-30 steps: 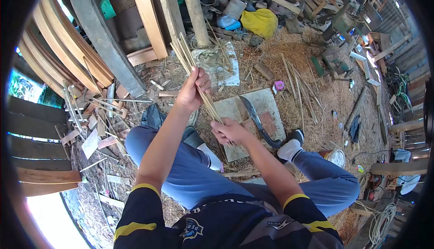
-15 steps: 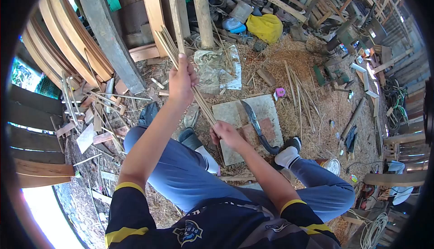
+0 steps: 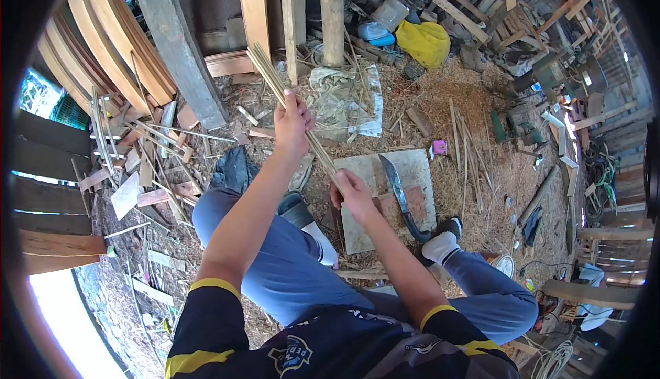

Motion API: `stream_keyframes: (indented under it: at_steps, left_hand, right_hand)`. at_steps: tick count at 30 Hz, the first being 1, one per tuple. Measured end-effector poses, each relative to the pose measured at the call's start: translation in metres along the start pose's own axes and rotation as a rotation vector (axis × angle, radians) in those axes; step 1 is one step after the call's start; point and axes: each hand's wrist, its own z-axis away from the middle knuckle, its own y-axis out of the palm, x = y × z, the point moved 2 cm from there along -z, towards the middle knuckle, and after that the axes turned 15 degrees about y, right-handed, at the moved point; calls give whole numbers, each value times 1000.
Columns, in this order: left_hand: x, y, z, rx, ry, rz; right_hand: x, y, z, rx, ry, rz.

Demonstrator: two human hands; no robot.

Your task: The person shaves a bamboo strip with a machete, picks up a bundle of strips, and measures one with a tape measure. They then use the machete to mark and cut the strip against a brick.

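A bundle of thin bamboo sticks [image 3: 268, 67] slants between my hands, its upper ends fanned slightly apart. My left hand [image 3: 293, 126] is wrapped round the middle of the bundle, thumb along the sticks. Lower down, my right hand [image 3: 353, 193] closes on the near end, which its fingers partly hide. Beneath and beyond the right hand lies a pale square board [image 3: 357, 230] on the ground. A bolo knife [image 3: 394, 183] with a dark curved handle rests on that board, its handle end close to my right foot.
Loose sticks [image 3: 467, 152] and a pink tape measure [image 3: 438, 147] lie on the shavings-covered ground. A crumpled cloth [image 3: 333, 97] is ahead. Long planks [image 3: 113, 35] lean at the left, with wood scraps [image 3: 148, 179] below. A yellow sack [image 3: 423, 43] sits at the back.
The view has shifted, so the surroundings appear further right. Both hands keep hold of the bundle, which stays slanted much as before.
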Motion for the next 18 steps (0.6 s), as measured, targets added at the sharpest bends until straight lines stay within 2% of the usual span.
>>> stream_keyframes:
  at_steps: [3,9,14,17,18]
  left_hand:
    - [21,-19,-4,-68,-14,-125]
    - [50,-32,-9,-183,-8,-267]
    - [61,-53,-20,-175,-30,-298]
    - [71,-78,-29,-205,-94,-600]
    - [65,-82,-32,-327,-55,-691]
  right_hand:
    - [-9,-13,-20,123,3,198]
    - [3,-2,-25,135,123,-22]
    - [-12,2,-46,-45,71,411]
    - [-31,-6,-74,-189,-67,554]
    - [-33,-7,-82,-239,-127,586]
